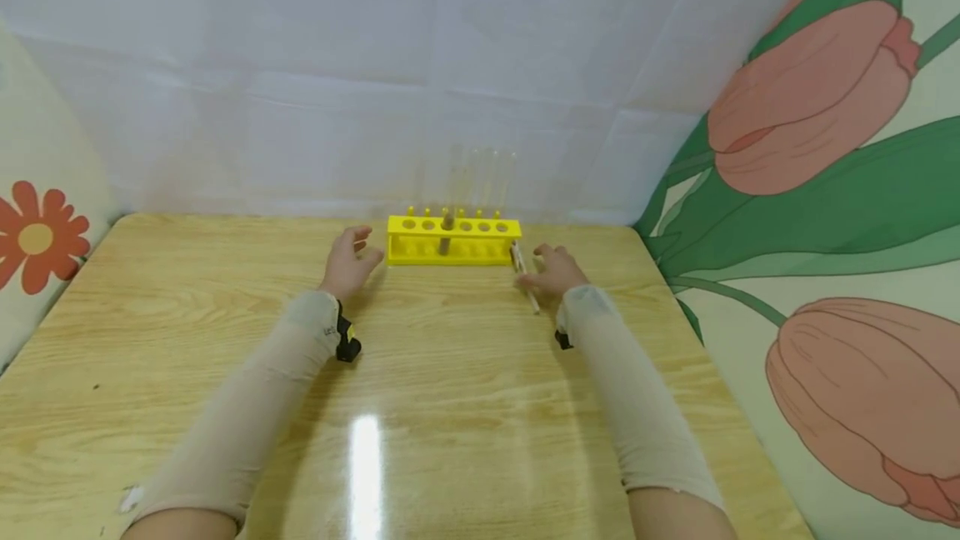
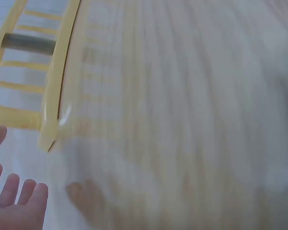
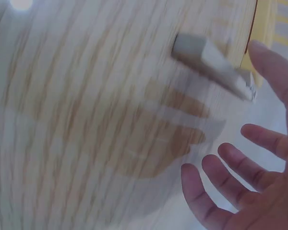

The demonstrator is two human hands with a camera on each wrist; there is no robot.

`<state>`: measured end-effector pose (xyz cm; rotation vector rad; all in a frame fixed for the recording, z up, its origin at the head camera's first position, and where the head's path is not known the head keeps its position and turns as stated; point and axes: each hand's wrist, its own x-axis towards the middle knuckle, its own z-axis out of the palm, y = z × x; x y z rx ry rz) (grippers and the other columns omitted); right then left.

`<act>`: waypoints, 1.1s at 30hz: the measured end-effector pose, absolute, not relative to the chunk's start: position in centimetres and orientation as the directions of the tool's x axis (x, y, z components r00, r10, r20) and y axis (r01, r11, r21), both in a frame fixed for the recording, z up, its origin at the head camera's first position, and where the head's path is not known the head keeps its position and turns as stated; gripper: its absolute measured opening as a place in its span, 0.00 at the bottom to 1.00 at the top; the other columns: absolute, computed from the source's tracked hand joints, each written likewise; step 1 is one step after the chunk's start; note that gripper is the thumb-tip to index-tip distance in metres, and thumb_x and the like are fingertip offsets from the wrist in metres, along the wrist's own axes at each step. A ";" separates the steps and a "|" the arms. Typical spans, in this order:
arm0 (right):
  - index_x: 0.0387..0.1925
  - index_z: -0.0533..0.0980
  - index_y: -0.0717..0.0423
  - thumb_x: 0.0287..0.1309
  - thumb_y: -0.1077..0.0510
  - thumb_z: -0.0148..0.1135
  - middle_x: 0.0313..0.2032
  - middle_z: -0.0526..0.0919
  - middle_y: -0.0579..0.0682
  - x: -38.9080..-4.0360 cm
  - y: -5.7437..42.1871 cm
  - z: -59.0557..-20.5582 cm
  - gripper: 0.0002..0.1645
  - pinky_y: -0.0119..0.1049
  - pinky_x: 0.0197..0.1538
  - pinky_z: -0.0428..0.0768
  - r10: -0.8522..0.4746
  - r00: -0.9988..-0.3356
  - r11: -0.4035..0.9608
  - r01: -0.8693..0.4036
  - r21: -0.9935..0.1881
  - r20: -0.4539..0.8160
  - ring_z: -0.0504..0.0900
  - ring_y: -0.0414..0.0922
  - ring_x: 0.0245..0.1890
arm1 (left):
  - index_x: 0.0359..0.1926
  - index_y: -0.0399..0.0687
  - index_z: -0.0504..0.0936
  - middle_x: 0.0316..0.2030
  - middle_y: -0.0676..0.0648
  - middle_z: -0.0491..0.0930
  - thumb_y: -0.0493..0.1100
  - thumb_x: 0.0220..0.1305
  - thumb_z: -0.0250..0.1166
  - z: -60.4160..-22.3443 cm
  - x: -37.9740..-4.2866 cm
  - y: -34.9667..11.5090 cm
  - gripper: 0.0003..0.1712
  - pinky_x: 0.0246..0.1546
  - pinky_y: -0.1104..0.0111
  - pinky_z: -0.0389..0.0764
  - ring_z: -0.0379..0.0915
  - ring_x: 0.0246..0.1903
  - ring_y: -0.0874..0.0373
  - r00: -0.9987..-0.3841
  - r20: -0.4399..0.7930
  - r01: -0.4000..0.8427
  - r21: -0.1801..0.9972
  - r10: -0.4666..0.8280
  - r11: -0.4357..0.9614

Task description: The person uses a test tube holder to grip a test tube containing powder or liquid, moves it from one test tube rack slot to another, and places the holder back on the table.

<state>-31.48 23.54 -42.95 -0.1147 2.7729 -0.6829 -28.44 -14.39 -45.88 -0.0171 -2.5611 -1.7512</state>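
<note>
A yellow test tube rack [image 1: 475, 233] stands at the back of the table. A test tube with grey-brown content [image 1: 445, 245] sits upright in one of its holes. Several clear test tubes [image 1: 489, 177] rise behind, over the rack's pegs. Just off the rack's left end is my left hand [image 1: 351, 261], fingers loosely bent, holding nothing. To the right, my right hand [image 1: 557, 272] spreads its fingers beside a wooden test tube clamp [image 1: 533, 300], which lies by the rack's right end. In the right wrist view the clamp [image 3: 216, 64] is outside my grasp, near the thumb.
The wood-grain table [image 1: 420, 340] reflects a bright light strip. A white cloth [image 1: 337, 65] hangs directly behind the rack. Flower-patterned panels [image 1: 825, 240] border the table at both sides. A small white scrap [image 1: 131, 498] lies at the front left.
</note>
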 end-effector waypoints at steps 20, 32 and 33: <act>0.48 0.73 0.66 0.65 0.48 0.65 0.42 0.81 0.63 -32.3 21.6 -43.7 0.25 0.48 0.45 0.82 -0.163 -0.963 0.891 -0.049 -0.452 -0.216 0.81 0.55 0.41 | 0.68 0.34 0.70 0.65 0.33 0.71 0.37 0.74 0.59 -47.7 -29.2 -11.2 0.25 0.68 0.54 0.69 0.67 0.66 0.40 -0.989 -0.002 -0.043 0.962 -0.149 0.268; 0.41 0.72 0.64 0.68 0.52 0.62 0.33 0.79 0.58 -32.2 21.1 -44.2 0.17 0.40 0.33 0.80 -0.147 -0.973 0.903 -0.059 -0.426 -0.176 0.77 0.50 0.31 | 0.60 0.30 0.77 0.58 0.32 0.77 0.35 0.72 0.60 -48.0 -29.6 -10.8 0.19 0.65 0.55 0.73 0.73 0.61 0.40 -0.983 0.021 -0.057 0.907 -0.180 0.416; 0.40 0.72 0.64 0.69 0.53 0.61 0.32 0.79 0.57 -32.2 21.0 -44.3 0.16 0.40 0.33 0.80 -0.141 -0.975 0.906 -0.057 -0.419 -0.172 0.77 0.50 0.30 | 0.60 0.30 0.77 0.58 0.32 0.77 0.36 0.73 0.60 -48.0 -29.6 -10.8 0.18 0.64 0.54 0.73 0.73 0.60 0.40 -0.983 0.020 -0.061 0.905 -0.184 0.422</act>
